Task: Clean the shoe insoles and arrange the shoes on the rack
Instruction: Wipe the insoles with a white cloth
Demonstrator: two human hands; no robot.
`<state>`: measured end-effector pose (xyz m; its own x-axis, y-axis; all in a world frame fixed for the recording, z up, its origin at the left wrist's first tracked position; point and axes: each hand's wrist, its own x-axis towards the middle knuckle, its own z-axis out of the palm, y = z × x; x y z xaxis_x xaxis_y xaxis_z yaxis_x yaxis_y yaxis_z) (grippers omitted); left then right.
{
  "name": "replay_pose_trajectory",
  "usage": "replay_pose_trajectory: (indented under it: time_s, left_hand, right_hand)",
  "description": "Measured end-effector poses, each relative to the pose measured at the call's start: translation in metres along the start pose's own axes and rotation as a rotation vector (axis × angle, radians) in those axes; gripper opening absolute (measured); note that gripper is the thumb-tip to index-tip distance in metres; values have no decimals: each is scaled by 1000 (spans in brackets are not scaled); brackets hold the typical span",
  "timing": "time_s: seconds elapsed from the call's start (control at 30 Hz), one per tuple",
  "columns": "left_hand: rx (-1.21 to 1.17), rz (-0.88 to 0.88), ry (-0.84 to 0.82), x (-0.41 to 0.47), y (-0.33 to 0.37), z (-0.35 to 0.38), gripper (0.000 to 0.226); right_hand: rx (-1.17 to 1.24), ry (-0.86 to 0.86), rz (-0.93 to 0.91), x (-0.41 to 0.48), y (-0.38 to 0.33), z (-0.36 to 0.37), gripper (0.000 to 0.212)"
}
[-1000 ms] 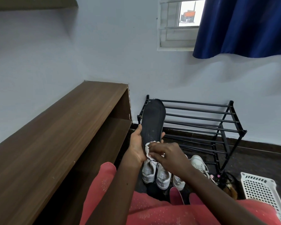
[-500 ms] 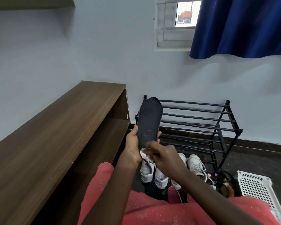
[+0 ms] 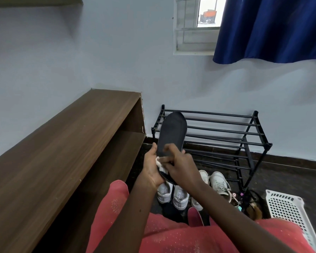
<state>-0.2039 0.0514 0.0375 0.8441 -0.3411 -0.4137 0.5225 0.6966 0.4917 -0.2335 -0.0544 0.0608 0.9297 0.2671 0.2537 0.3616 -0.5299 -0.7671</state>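
- At centre frame, in front of the shoe rack [image 3: 217,114], I record the black insole [image 3: 172,132] held up off the floor, with its toe end far and its heel end near.
- Left hand [image 3: 152,168]: fingers are curled round the insole's heel end from the left edge and grip it.
- Right hand [image 3: 182,168]: fingers are bent over a white cloth [image 3: 160,162], pinching it against the insole's near half. The fingertips are slightly blurred, so I cannot tell the exact hold.
- White cloth: bunched between the two hands and touching the insole's surface.
- Shoe rack: black and barred, standing against the far wall, just right of the wooden shelf unit [image 3: 62,143].
- White shoes: on the floor [image 3: 290,178] near the rack's front, below the hands. I note two side by side at left [image 3: 164,193]. Others lie to the right [image 3: 218,183], partly hidden by the right forearm.
- White basket [image 3: 285,207]: perforated, on the floor at near right, close to the rack's right leg.
- Small coloured items lie between the shoes and the basket. I cannot identify them.
- Blue curtain [image 3: 272,28]: hangs at far right, partly covering the window [image 3: 195,24].
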Motion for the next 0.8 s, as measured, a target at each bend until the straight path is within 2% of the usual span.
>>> replay_pose_trajectory:
  time_s: [0.17,0.3,0.5,0.67,0.8]
  left_hand:
    - [14,33,17,1,-2,-4,72]
    - [-18,77,-5,0,-7,2,60]
    - [66,86,-14,0,-10,0,56]
    - [15,85,-26,-1,2,-4,64]
    - [16,79,51,5,11,-9,76]
  right_hand:
    - [-15,-6,-8,-1,4,2,39]
    - [-49,138,-4,33,7,-3,33]
    - [40,287,113,54,9,-5,32]
    - [17,166,43,27,7,11,26]
    - [17,85,48,6,8,21,23]
